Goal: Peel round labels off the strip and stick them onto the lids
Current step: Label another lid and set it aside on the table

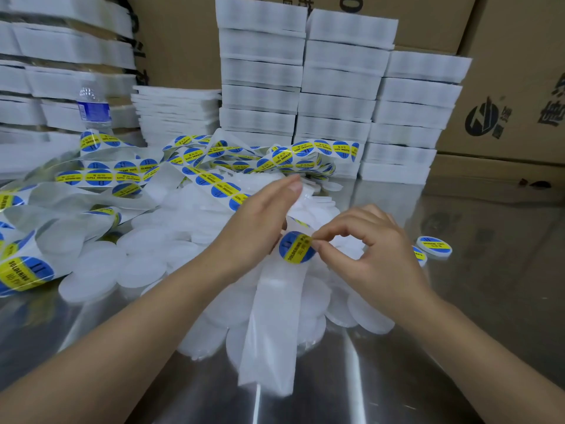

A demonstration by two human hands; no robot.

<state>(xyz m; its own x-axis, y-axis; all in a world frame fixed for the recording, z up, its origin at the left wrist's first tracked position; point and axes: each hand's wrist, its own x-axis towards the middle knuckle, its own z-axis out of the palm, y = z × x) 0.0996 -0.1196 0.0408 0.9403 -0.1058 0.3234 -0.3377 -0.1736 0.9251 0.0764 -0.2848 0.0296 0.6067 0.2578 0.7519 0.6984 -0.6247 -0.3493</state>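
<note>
A long strip [195,175] of round blue-and-yellow labels loops over the table's left and middle. My left hand [253,221] holds the strip's backing, whose bare white end [275,325] hangs down toward me. My right hand [367,255] pinches the edge of one round label [295,247] between thumb and forefinger, just beside the left hand. A heap of plain white round lids [134,264] lies under and around both hands. To the right sit two lids with labels on them [434,244].
The table [458,316] is shiny metal. Stacks of white packs [336,102] stand behind the heap and at the far left. A water bottle [93,108] stands at the back left. Cardboard boxes [504,87] line the back and right.
</note>
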